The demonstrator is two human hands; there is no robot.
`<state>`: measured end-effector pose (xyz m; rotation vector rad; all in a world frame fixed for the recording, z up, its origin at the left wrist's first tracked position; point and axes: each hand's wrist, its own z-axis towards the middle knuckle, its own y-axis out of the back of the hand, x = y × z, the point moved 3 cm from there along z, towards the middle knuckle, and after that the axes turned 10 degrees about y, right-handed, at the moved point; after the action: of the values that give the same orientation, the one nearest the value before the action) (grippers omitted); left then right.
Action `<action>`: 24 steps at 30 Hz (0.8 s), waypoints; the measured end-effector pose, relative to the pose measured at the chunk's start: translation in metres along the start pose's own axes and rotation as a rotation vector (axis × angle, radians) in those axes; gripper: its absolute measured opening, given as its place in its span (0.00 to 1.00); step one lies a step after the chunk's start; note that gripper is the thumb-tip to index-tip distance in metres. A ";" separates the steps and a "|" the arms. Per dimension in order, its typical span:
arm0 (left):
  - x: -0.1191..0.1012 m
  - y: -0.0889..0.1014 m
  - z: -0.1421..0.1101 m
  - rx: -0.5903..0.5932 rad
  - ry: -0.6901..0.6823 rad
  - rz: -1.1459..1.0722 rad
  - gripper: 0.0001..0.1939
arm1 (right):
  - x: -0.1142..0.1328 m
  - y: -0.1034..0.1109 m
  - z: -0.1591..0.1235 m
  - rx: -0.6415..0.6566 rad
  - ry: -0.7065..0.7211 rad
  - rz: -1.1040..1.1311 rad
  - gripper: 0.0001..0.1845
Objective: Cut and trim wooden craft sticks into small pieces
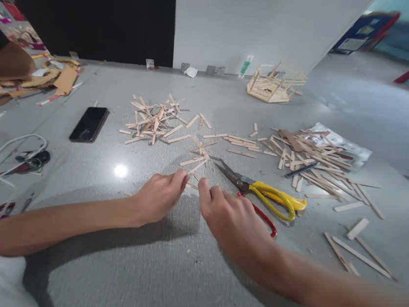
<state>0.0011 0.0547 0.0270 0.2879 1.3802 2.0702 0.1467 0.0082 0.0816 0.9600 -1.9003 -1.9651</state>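
Note:
My left hand (161,195) is closed, pinching a pale popsicle stick (197,166) that points up and to the right. Close beside it, my right hand (229,213) is closed too, with a small thin tip (196,177) showing at its fingers; what it belongs to is hidden. Just beyond both hands lie a few stick pieces (191,162). Yellow-handled scissors (273,197) lie to the right of my right hand, blades towards the sticks. A red handle (265,219) shows partly from behind that hand.
Short cut sticks (156,118) are heaped behind my hands, longer sticks (321,162) at the right. A stick-built frame (276,88) and a glue tube (246,67) stand near the back panel. A phone (89,124) and white cables (14,141) lie on the left.

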 end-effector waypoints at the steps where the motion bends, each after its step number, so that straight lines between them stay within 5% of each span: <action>1: 0.001 -0.001 -0.001 -0.039 -0.035 0.013 0.14 | -0.005 0.002 0.002 0.048 -0.008 0.116 0.21; 3: 0.001 0.000 -0.001 -0.126 -0.103 0.033 0.12 | -0.017 0.005 0.005 0.031 -0.052 0.368 0.13; 9: -0.001 0.006 0.003 -0.200 -0.059 0.033 0.10 | -0.026 0.000 0.005 -0.197 0.018 0.402 0.07; 14: -0.003 0.008 0.003 -0.196 -0.027 0.019 0.13 | -0.017 -0.004 0.005 -0.088 0.005 0.269 0.13; 24: -0.006 0.016 0.002 -0.252 -0.079 -0.030 0.11 | -0.035 -0.014 0.013 -0.162 -0.223 1.201 0.10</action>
<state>0.0006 0.0488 0.0431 0.2371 1.0570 2.1558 0.1689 0.0413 0.0773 -0.4429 -1.6878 -1.4048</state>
